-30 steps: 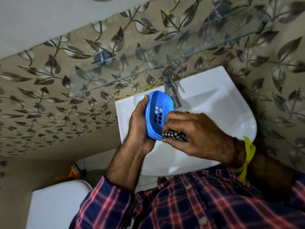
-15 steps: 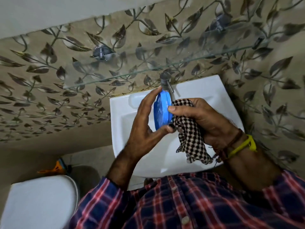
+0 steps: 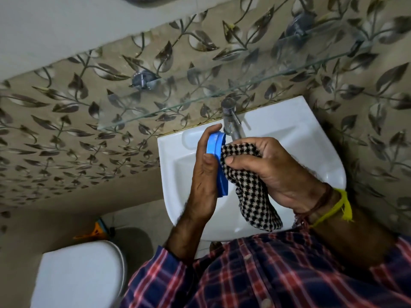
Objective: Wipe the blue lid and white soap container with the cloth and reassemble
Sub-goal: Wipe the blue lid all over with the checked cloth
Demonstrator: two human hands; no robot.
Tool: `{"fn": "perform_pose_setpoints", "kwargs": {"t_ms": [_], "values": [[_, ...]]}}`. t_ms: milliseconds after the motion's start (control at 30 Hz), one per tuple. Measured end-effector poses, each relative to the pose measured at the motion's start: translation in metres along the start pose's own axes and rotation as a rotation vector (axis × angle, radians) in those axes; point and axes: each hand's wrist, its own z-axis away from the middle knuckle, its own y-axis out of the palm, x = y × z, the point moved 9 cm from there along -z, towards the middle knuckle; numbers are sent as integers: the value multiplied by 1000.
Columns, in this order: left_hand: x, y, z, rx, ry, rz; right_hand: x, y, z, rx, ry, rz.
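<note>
Over the white sink point(image 3: 311, 138), my left hand point(image 3: 204, 174) grips the blue lid point(image 3: 216, 144) on edge, so only its thin rim shows. Against the lid's right face my right hand point(image 3: 271, 170) presses a black-and-white checked cloth point(image 3: 251, 194), whose loose end hangs down into the basin. The white soap container is not in view.
A metal tap point(image 3: 231, 118) stands at the back of the sink, just behind the lid. A glass shelf point(image 3: 178, 101) juts from the leaf-patterned wall above. A white toilet lid point(image 3: 77, 274) lies lower left, with an orange object point(image 3: 95, 232) on the floor beyond it.
The lid has turned from showing its slotted face to standing edge-on. My right hand has spread the cloth and brought it flat against the lid's side.
</note>
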Motion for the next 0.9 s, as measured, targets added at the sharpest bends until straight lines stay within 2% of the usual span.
{"fn": "perform_pose_setpoints", "kwargs": {"t_ms": [167, 300, 400, 467, 533, 667, 800, 900], "values": [[7, 1, -4, -14, -124, 207, 17, 5, -2, -6, -146, 105], [7, 8, -2, 18, -152, 255, 22, 10, 2, 29, -200, 265], [11, 8, 3, -37, -193, 271, 31, 10, 1, 13, -229, 283], [7, 4, -2, -63, -187, 275, 28, 17, 5, 29, -248, 393], [6, 2, -3, -68, -185, 282, 24, 20, 9, 48, -247, 506], [14, 3, 3, -100, -234, 299, 28, 18, 5, 27, -237, 393], [17, -2, -5, -95, -256, 353, 16, 28, 9, 93, -198, 566], [16, -2, -6, -103, -273, 352, 14, 23, 7, 69, -164, 547]]}}
